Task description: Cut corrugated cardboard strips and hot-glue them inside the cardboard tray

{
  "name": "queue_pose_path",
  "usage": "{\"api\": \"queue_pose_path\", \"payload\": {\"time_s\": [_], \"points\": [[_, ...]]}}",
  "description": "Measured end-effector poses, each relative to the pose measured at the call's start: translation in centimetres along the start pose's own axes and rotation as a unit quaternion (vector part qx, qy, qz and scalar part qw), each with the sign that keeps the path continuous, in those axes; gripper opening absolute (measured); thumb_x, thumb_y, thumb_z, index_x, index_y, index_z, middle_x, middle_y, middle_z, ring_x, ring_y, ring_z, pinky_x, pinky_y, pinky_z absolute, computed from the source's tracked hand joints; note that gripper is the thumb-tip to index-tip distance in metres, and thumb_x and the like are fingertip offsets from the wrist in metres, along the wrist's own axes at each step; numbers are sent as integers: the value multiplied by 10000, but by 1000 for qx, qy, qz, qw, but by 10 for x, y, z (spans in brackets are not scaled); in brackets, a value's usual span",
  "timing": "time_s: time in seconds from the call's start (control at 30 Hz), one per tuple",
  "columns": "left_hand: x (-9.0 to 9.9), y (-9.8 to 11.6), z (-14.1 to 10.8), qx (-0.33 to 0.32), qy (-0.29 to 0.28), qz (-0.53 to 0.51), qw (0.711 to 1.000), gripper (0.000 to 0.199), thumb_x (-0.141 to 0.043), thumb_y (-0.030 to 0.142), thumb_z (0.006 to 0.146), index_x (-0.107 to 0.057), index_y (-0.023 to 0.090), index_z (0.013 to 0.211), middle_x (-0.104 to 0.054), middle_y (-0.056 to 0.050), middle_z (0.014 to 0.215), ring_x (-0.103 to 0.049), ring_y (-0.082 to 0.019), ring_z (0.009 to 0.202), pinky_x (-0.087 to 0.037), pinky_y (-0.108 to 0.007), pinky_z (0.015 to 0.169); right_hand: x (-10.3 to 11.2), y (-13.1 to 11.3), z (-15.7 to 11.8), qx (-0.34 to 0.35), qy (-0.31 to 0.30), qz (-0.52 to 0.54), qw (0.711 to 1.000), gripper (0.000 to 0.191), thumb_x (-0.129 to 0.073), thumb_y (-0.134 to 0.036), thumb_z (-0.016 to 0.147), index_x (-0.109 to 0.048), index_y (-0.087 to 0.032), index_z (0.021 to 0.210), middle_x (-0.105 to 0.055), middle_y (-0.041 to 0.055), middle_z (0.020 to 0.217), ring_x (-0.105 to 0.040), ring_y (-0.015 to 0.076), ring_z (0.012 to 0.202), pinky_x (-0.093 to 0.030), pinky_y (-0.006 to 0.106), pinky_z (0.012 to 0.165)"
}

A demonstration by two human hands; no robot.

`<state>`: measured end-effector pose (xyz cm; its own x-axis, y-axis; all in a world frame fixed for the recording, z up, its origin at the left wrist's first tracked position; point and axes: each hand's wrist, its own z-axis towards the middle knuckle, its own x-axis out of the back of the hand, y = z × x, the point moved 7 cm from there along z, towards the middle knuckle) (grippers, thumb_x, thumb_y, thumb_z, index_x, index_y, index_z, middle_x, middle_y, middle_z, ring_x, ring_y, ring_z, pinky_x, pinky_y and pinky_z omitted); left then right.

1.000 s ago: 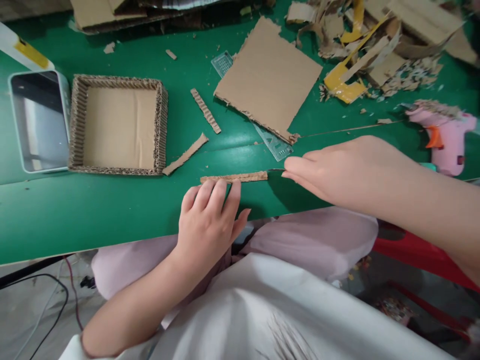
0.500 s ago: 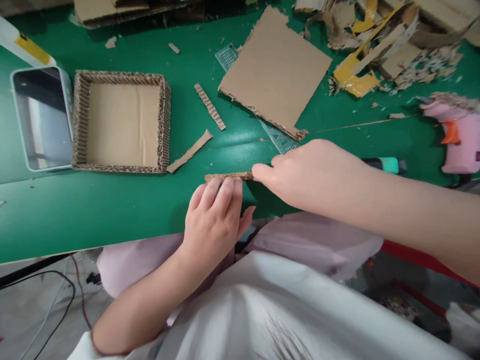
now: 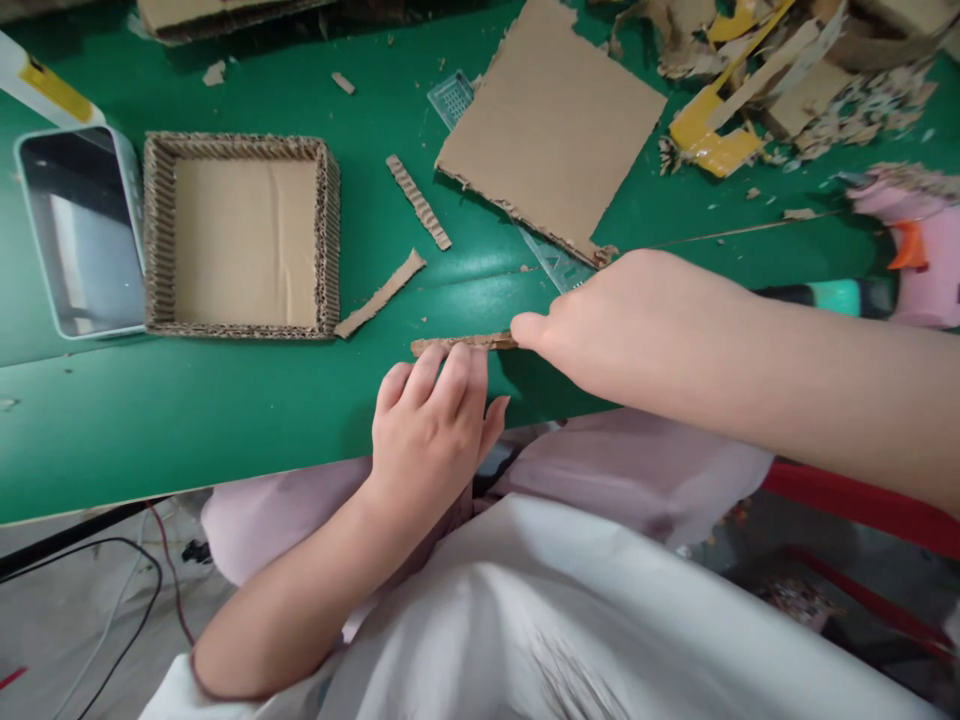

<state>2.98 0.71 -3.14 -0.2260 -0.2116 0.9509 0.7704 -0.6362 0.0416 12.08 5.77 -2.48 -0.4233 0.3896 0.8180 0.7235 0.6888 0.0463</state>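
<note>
A narrow cardboard strip (image 3: 499, 341) lies near the front edge of the green table. The fingertips of my left hand (image 3: 431, 410) press on it, with the thumb held apart. My right hand (image 3: 592, 320) is closed at the strip's right end, its thumb against the cardboard; the other fingers are mostly hidden. Two loose strips, one corrugated (image 3: 418, 203) and one plain (image 3: 381, 293), rest beyond my hands. To their left stands a square cardboard tray (image 3: 244, 245) with corrugated walls.
A square cardboard sheet (image 3: 551, 130) covers part of a clear ruler (image 3: 450, 98). At the right are a pink glue gun (image 3: 919, 250), a marker (image 3: 836, 297) and cardboard scraps (image 3: 810, 90). A device with a dark screen (image 3: 79, 230) is at the far left.
The view has shifted slightly, moving the table items a little upward. My right hand sits slightly farther right, showing a bit more of the strip. The marker appears farther right.
</note>
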Motion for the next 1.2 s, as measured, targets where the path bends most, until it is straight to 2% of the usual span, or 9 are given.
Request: {"api": "queue_pose_path", "payload": {"time_s": [0.13, 0.4, 0.53, 0.67, 0.77, 0.83, 0.9, 1.07, 1.2], "points": [[0, 0, -1, 0, 4, 1, 1000, 368, -510, 337, 840, -572, 102, 1116, -669, -112, 1042, -600, -247, 963, -372, -342, 764, -6, 4, -5, -3, -25, -68, 997, 210, -400, -42, 714, -504, -150, 861, -468, 11, 503, -510, 155, 494, -208, 257, 478], [-1, 0, -1, -2, 2, -4, 1000, 365, -520, 309, 833, -563, 90, 1122, -656, -126, 1039, -588, -252, 961, -367, -346, 764, -20, 18, -21, -19, -2, -74, 997, 157, -399, -59, 757, -475, -163, 848, -461, 1, 520, -494, 135, 458, -166, 247, 450], [-1, 0, -1, -3, 8, -14, 1000, 375, -520, 313, 831, -560, 88, 1127, -649, -130, 1036, -581, -257, 958, -364, -350, 761, -27, 25, -29, -48, -28, -77, 995, 162, -416, -46, 747, -484, -160, 839, -475, 7, 524, -502, 138, 465, -150, 252, 454], [-3, 2, 0, -6, -13, -5, 1000, 422, -499, 385, 838, -551, 115, 1157, -630, -139, 1067, -560, -278, 982, -372, -366, 770, -28, 26, -33, -53, -46, -64, 995, 234, -402, -8, 731, -507, -150, 885, -521, 26, 562, -530, 147, 490, -157, 253, 451], [-3, 4, 2, -11, -23, 12, 1000, 438, -480, 441, 840, -565, 145, 1151, -625, -136, 1064, -550, -287, 982, -378, -370, 758, -27, 28, -35, -60, -37, -63, 996, 170, -360, -154, 871, -522, -148, 920, -557, 46, 594, -533, 156, 505, -157, 254, 464], [-4, 3, 2, -9, -30, 8, 999, 435, -470, 452, 844, -572, 151, 1141, -621, -138, 1057, -545, -286, 975, -379, -371, 745, -24, 28, -35, -67, -8, -60, 996, 296, -303, -341, 928, -530, -153, 918, -560, 46, 596, -512, 152, 501, -152, 249, 481], [-4, 3, 3, -6, -35, 1, 999, 431, -469, 448, 845, -573, 148, 1137, -615, -144, 1055, -541, -289, 966, -376, -374, 733, -20, 26, -33, -63, 28, -50, 996, 373, -272, -416, 929, -535, -152, 910, -552, 38, 587, -484, 140, 490, -153, 244, 493], [-4, 2, 4, -4, -36, 1, 999, 433, -476, 449, 840, -580, 139, 1124, -614, -143, 1053, -541, -293, 957, -374, -374, 729, -12, 10, -18, -27, 21, -31, 999, 210, -352, -205, 879, -530, -129, 959, -569, 43, 605, -480, 128, 491, -187, 247, 502], [-3, 3, 3, -7, -30, 3, 1000, 432, -484, 439, 838, -580, 133, 1127, -615, -141, 1053, -542, -284, 960, -378, -368, 734, -7, 4, -7, -22, 2, -36, 999, 245, -368, -91, 811, -530, -135, 990, -605, 64, 667, -531, 140, 544, -202, 246, 510]]}}
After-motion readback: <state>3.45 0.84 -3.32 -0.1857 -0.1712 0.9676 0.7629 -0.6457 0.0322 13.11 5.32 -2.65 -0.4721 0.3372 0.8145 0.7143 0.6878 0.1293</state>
